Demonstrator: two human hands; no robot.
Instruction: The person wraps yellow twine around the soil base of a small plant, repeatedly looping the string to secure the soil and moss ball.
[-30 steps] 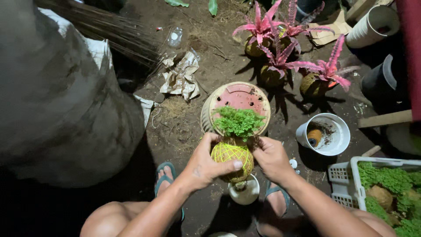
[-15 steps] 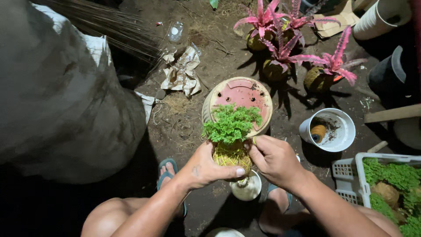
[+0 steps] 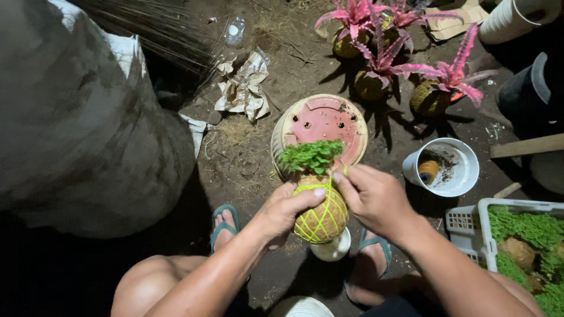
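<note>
My left hand (image 3: 283,213) grips a round moss-coloured ball (image 3: 322,217) wrapped in bright yellow-green string, with a small green leafy plant (image 3: 310,155) growing from its top. My right hand (image 3: 373,196) is on the ball's right side, fingers pinched at the string near the top. Both hands hold it just above an upturned pink plastic pot (image 3: 322,125) on the dirt ground. A small white cup (image 3: 332,248) sits below the ball, between my feet.
A white bucket (image 3: 442,167) with soil and a string spool stands at right. A white crate (image 3: 506,235) of green plants is at lower right. Pink-leaved plant balls (image 3: 382,61) stand behind. A large grey sack (image 3: 76,129) fills the left; crumpled paper (image 3: 244,88) lies nearby.
The ball has tilted and turned in my hands, showing more of its string-wrapped side. My right hand has shifted from cupping the ball to pinching string near its top.
</note>
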